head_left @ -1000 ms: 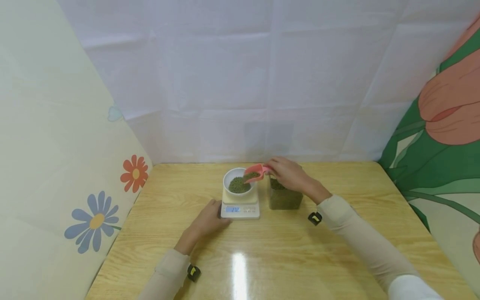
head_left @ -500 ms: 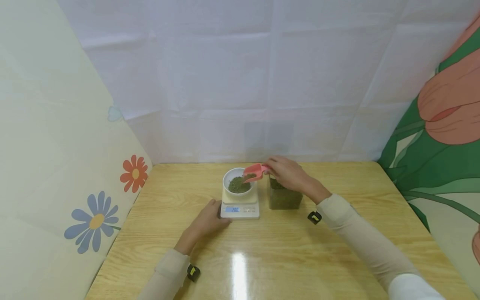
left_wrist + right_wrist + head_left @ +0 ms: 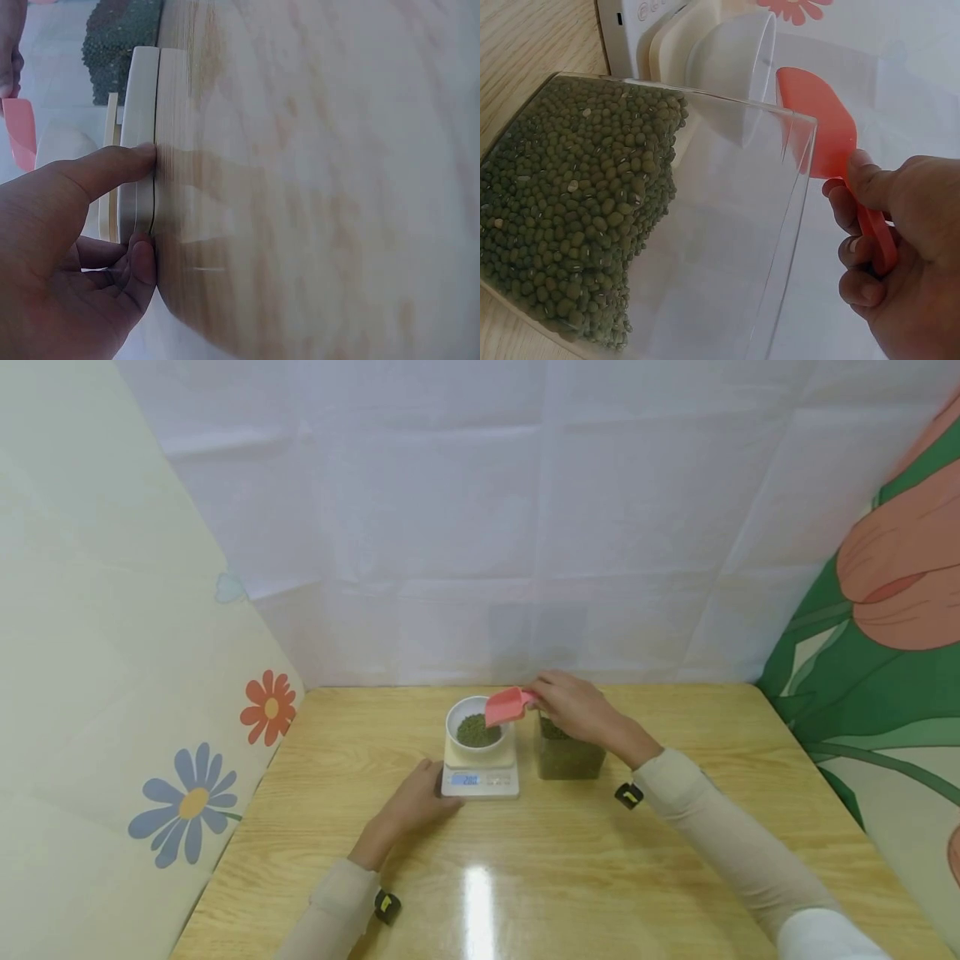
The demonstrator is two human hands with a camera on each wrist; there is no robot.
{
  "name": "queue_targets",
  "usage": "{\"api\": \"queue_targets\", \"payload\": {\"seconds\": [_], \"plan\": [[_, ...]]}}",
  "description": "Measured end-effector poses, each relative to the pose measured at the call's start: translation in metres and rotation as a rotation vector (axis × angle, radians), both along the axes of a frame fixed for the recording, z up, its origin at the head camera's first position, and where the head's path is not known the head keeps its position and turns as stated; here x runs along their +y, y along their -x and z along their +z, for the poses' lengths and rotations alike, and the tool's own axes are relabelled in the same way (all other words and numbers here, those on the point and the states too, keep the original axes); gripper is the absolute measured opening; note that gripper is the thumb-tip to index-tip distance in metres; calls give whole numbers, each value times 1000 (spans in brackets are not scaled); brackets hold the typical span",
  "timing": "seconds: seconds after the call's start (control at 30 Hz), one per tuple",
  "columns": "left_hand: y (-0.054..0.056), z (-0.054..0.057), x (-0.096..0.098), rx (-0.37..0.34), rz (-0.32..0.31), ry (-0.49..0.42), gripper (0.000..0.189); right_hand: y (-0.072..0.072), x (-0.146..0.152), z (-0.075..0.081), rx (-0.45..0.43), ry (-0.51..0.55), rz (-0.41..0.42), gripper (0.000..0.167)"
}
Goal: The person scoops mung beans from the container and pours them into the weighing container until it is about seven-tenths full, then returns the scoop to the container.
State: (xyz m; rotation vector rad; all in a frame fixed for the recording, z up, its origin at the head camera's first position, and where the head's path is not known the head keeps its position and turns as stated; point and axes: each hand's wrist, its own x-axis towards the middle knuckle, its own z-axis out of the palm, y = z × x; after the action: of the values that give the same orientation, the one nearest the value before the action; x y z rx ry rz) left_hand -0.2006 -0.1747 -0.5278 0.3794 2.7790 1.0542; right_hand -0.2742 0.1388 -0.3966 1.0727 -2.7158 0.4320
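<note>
My right hand (image 3: 573,706) grips the handle of a pink scoop (image 3: 506,707), tilted over the right rim of a white bowl (image 3: 462,711). No beans show in the scoop in the head view. A heap of green mung beans (image 3: 477,732) lies in the bowl, which stands on a kitchen scale (image 3: 487,789) with a lit display. My left hand (image 3: 420,797) holds the scale's front left corner; in the left wrist view its fingers curl around the scale's edge (image 3: 139,97). A clear container (image 3: 727,225) of mung beans (image 3: 577,202) stands beneath my right hand.
The container stands just right of the scale on the wooden table (image 3: 360,727). A white cloth backdrop (image 3: 427,527) rises behind the table's far edge. Flower-printed panels (image 3: 191,802) flank both sides.
The scoop has tipped further over the bowl, and the beans seen in it earlier have gone out of it. The scale's reading has risen. My left hand has stayed in place.
</note>
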Motion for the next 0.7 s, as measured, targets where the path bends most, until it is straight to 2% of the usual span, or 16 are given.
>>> {"api": "queue_targets", "payload": {"seconds": [0.37, 0.7], "plan": [[-1, 0, 0, 0, -1, -3, 64, -1, 1, -1, 9, 12, 3, 28], [0, 0, -1, -4, -5, -1, 64, -5, 9, 0, 27, 25, 0, 32]]}}
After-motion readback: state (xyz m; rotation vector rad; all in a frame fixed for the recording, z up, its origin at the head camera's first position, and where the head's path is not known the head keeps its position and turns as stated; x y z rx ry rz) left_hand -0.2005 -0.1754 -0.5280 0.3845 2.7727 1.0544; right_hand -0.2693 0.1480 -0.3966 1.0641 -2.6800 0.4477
